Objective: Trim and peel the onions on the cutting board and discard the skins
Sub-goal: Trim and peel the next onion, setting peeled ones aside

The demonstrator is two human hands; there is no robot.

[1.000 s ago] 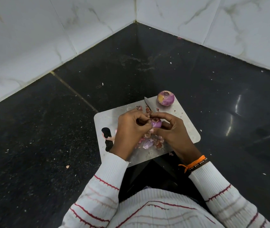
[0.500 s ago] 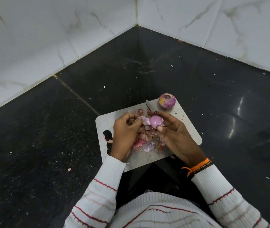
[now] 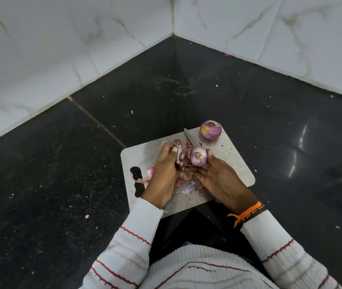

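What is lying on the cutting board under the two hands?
On the cutting board, a pile of onion skins shows between the left hand and right hand. A knife blade sticks out behind; its handle is covered by the hands.

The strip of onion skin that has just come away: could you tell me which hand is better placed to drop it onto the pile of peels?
Left, probably. The left hand already pinches the strip of skin directly above the peels on the cutting board, while the right hand is occupied holding the small onion.
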